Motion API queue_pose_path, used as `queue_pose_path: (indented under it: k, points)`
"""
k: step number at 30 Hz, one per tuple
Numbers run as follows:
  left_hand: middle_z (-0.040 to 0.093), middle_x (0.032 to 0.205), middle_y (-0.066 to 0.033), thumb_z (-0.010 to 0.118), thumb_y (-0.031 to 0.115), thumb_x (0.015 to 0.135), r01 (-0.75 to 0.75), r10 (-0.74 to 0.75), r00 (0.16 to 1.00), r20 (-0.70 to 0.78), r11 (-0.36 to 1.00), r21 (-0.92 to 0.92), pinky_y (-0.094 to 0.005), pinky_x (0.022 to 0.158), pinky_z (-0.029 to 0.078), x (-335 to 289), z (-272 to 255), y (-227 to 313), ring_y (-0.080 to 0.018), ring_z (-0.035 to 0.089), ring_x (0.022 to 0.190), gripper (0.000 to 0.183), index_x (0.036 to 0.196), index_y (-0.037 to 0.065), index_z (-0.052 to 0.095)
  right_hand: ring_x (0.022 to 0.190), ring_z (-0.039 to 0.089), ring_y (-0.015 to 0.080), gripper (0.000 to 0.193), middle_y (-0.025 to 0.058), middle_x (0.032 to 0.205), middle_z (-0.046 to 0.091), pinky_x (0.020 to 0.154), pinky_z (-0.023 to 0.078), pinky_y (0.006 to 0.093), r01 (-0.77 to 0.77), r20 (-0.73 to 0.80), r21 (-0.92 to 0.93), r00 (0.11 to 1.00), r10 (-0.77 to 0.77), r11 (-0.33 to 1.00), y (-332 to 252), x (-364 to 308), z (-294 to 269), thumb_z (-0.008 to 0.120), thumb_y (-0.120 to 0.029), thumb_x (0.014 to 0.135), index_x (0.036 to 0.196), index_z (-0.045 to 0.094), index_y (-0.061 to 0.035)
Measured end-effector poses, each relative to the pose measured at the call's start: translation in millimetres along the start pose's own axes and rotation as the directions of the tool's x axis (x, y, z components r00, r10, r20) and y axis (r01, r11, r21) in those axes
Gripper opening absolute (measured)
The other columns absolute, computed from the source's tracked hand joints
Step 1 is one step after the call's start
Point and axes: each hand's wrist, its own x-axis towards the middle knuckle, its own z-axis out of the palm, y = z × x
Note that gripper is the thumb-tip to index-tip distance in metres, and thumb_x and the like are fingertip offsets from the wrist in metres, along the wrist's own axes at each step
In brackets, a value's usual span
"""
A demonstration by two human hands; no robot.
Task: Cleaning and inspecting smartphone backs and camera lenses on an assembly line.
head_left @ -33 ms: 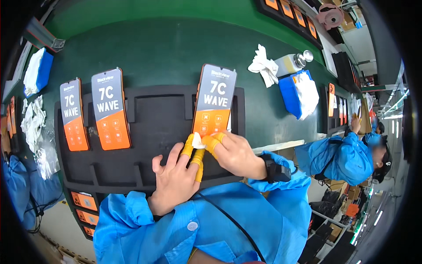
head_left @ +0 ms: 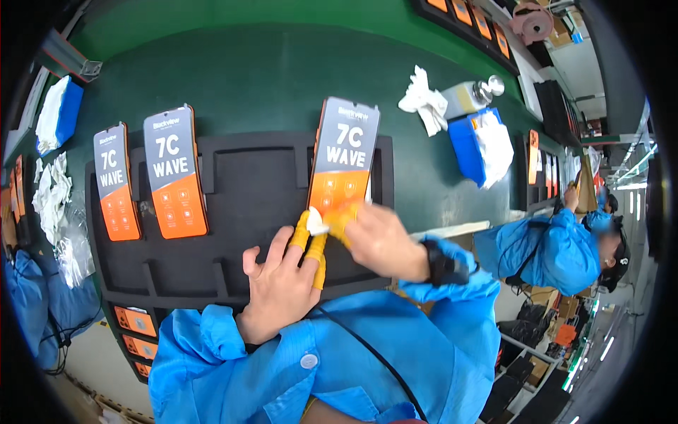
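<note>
A phone [head_left: 344, 148] with a grey-and-orange printed front film leans on the far right of a black foam tray [head_left: 254, 177]. At its lower end my left hand [head_left: 279, 286], with yellow finger cots, pinches a small white wipe [head_left: 316, 222] between fingertips; the outer fingers are spread. My right hand [head_left: 381, 240], also in yellow finger cots, is over the phone's lower right corner, its fingers bent and blurred by motion. Whether they hold anything is hidden. Two more such phones, one outer left [head_left: 116, 180] and one inner [head_left: 175, 169], lie on the tray's left side.
Beyond the tray are crumpled white cloth [head_left: 424, 99], a pump bottle [head_left: 470, 97] and a blue box of wipes [head_left: 470, 152]. Another blue box [head_left: 65, 116] and crumpled wipes [head_left: 51, 198] are at left. A person in blue [head_left: 544, 254] works at right.
My right hand's fingers have shifted slightly to the right, away from the white wipe, and blurred. The left hand and the wipe stay at the phone's lower end.
</note>
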Motion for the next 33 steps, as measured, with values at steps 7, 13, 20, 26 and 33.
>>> queue_pose_path:
  k: [7, 13, 20, 26, 33]
  points:
    - [0.062, 0.109, -0.0059, 0.067, 0.020, 0.075, -0.001, 0.000, 1.000, -0.018, 1.000, -0.031, -0.0460, 0.086, 0.020, -0.1, -0.8, -7.0, -0.0233, 0.046, 0.113, 0.023, 0.095, 0.009, 0.070, 0.076, 0.058, 0.0358, 0.020, 0.0176, 0.085, 0.056, 0.064, 0.049, 0.0429, -0.238, -0.213, -0.064, 0.952, 0.220, 0.969, 83.7, 74.0, -13.1, 0.063, -0.001, 0.076, 0.096, 0.059, -0.0009]
    - [0.062, 0.100, -0.0044, 0.069, 0.021, 0.069, -0.011, 0.006, 0.996, -0.091, 0.998, -0.056, -0.0429, 0.085, 0.022, 0.1, 1.7, -4.1, -0.0203, 0.048, 0.112, 0.015, 0.082, 0.015, 0.064, 0.074, 0.059, 0.0317, 0.028, 0.0134, 0.081, 0.058, 0.064, 0.049, 0.0425, -0.054, 0.065, 0.113, 0.997, 0.047, 0.992, -1.7, -5.4, 0.4, 0.062, -0.001, 0.068, 0.096, 0.061, -0.0020]
    - [0.064, 0.107, -0.0038, 0.064, 0.019, 0.079, 0.010, -0.011, 0.999, -0.041, 1.000, -0.020, -0.0433, 0.087, 0.021, 0.1, 1.1, -6.2, -0.0207, 0.047, 0.110, 0.027, 0.103, 0.010, 0.067, 0.077, 0.056, 0.0376, 0.029, 0.0170, 0.083, 0.055, 0.065, 0.048, 0.0427, -0.175, -0.228, -0.050, 0.961, 0.159, 0.983, 83.3, 84.6, -0.2, 0.062, 0.004, 0.067, 0.095, 0.058, -0.0013]
    - [0.064, 0.106, -0.0034, 0.064, 0.022, 0.080, 0.032, -0.033, 0.999, -0.025, 0.999, -0.030, -0.0453, 0.089, 0.021, 2.7, 0.5, 0.0, -0.0215, 0.046, 0.114, 0.028, 0.106, 0.011, 0.067, 0.077, 0.058, 0.0352, 0.025, 0.0153, 0.083, 0.057, 0.066, 0.049, 0.0418, -0.095, -0.225, -0.030, 0.971, 0.086, 0.995, 64.7, 77.7, 3.3, 0.064, 0.003, 0.069, 0.093, 0.058, -0.0020]
    - [0.063, 0.105, -0.0058, 0.068, 0.022, 0.079, -0.055, 0.043, 0.997, -0.065, 0.977, -0.206, -0.0439, 0.088, 0.029, -3.4, -28.2, -21.5, -0.0213, 0.054, 0.107, 0.023, 0.099, 0.009, 0.068, 0.073, 0.057, 0.0254, 0.019, 0.0078, 0.075, 0.053, 0.063, 0.050, 0.0364, 0.089, 0.163, 0.157, 0.980, -0.114, 0.984, 11.2, 30.6, 0.3, 0.063, -0.002, 0.067, 0.086, 0.061, -0.0038]
